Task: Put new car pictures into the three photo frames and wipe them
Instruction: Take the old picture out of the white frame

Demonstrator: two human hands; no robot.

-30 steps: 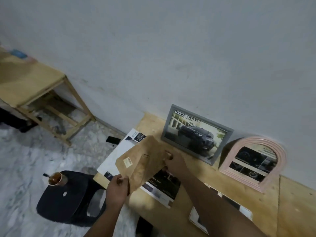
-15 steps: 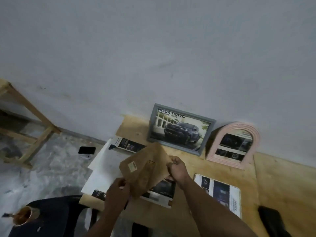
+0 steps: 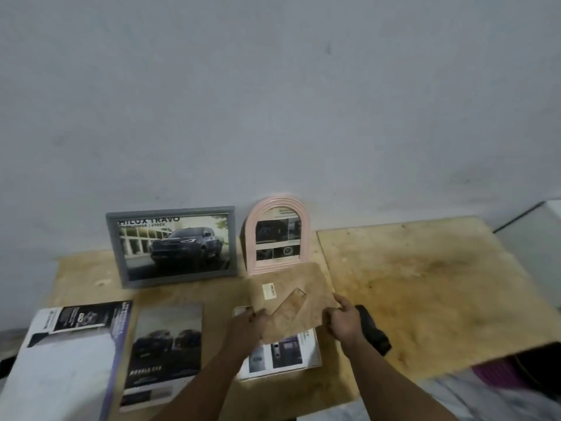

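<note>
I hold a brown frame backing board [image 3: 291,302], with a small white label and a fold-out stand flap, in both hands above the table. My left hand [image 3: 247,325] grips its lower left edge and my right hand [image 3: 344,319] its right edge. Behind it, a grey rectangular frame [image 3: 173,246] with a dark car picture leans on the wall. Next to that frame stands a pink arched frame [image 3: 277,233] with a car picture. A car picture sheet [image 3: 282,354] lies under the board, partly hidden.
The wooden table [image 3: 425,287] runs along a grey wall. A car brochure [image 3: 165,350] and a large white sheet [image 3: 66,357] lie at the left. A black object [image 3: 372,329] lies just right of my right hand. Something purple [image 3: 501,373] shows below the table's right edge.
The view swung right, leaving the stool and side table out of sight. Both hands carried the backing board to the right, from in front of the grey frame to below the pink frame.
</note>
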